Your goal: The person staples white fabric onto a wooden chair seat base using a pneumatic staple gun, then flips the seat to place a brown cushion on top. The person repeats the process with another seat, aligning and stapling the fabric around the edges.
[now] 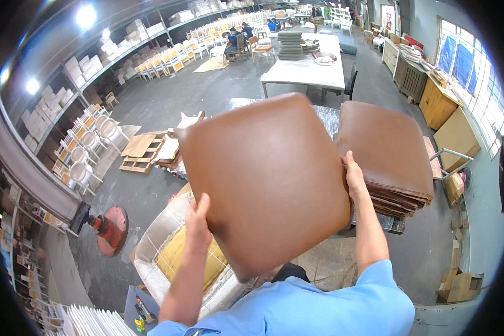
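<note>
A large square brown seat cushion (269,179) with a smooth, leather-like cover is held up in front of me, tilted. My left hand (199,227) grips its left edge, thumb on top and fingers hidden beneath. On the opposite edge my right hand (353,176) holds it the same way. To the right, a stack of brown covers (383,145) lies on the worktable (396,224), partly behind the cushion. Below my left hand stands a white wire-framed container (154,229) with a yellow cushion-like thing (179,255) inside.
A red round-based stand (113,231) is on the floor at left, near a wooden pallet (143,151). Farther off stand a white table (308,70) with stacked green cushions (290,45) and rows of chairs (168,59). Cardboard boxes (459,284) sit at lower right.
</note>
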The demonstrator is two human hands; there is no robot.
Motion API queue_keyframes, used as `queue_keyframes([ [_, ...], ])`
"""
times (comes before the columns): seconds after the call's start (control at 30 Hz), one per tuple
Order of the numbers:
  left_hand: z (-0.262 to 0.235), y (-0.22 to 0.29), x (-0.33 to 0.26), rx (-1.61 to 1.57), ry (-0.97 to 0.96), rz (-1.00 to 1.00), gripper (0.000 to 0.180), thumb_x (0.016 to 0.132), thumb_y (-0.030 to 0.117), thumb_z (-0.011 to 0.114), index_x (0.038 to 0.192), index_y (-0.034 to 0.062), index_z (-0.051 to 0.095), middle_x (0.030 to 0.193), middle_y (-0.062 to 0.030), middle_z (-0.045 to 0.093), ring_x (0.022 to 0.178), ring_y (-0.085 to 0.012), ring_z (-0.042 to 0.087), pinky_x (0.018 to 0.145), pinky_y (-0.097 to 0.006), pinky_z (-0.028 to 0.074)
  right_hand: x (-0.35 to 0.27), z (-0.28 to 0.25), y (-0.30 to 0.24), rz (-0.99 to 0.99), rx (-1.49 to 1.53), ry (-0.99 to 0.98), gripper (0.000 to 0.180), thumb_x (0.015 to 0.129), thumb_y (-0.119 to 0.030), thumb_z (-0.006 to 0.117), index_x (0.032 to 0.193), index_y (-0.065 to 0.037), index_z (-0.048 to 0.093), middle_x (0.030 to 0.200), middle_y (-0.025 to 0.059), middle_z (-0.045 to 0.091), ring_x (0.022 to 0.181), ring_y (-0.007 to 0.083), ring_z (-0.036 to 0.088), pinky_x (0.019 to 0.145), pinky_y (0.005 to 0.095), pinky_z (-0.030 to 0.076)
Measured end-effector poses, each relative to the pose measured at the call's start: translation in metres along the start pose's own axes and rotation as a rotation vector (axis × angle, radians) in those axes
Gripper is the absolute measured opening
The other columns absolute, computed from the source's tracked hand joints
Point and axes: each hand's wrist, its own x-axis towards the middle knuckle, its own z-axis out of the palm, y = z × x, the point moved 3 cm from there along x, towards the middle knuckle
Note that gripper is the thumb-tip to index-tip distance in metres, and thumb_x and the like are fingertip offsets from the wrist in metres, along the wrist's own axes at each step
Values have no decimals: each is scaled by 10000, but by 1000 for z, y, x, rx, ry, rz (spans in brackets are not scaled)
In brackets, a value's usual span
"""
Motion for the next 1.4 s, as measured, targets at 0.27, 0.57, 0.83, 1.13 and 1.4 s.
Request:
queue_keyframes([
  [0.27,-103,-95,-83,-332,492,-154,451,1136,188,716,1494,-46,576,1441,-152,702,1310,-307,698,1148,-472,582,102,158,51,39,-599,-440,808,1210,-614,329,1438,43,740,1419,231,752,1348,309,666,1201,435,448],
  [0.57,-151,-134,-189,-646,760,34,488,1212,267,548,1660,128,414,1672,-105,513,1535,-313,503,1309,-582,399,81,485,86,-443,-795,-1066,747,1213,-576,362,1407,25,761,1349,202,801,1293,356,714,1194,461,466],
  [0.83,-133,-150,-228,-880,512,-259,274,1128,134,632,1393,88,581,1458,-101,636,1495,-440,569,1284,-583,433,20,458,126,-175,-568,-1115,708,1202,-596,419,1511,-28,708,1483,134,751,1393,280,659,1191,478,459],
  [1.13,-135,-134,-205,-836,125,-313,389,1122,236,619,1461,52,665,1355,-66,783,1510,-488,573,1289,-596,427,-13,291,144,321,-520,-817,724,1186,-589,511,1684,-64,530,1670,155,579,1533,264,537,1249,414,423],
  [1.4,-121,-121,-195,54,-308,-598,289,1139,196,682,1366,27,741,1427,-130,731,1386,-202,651,1212,-355,476,-30,289,171,-243,-1070,-573,744,1075,-492,707,1674,-87,536,1468,302,716,1387,465,682,1165,480,534],
])
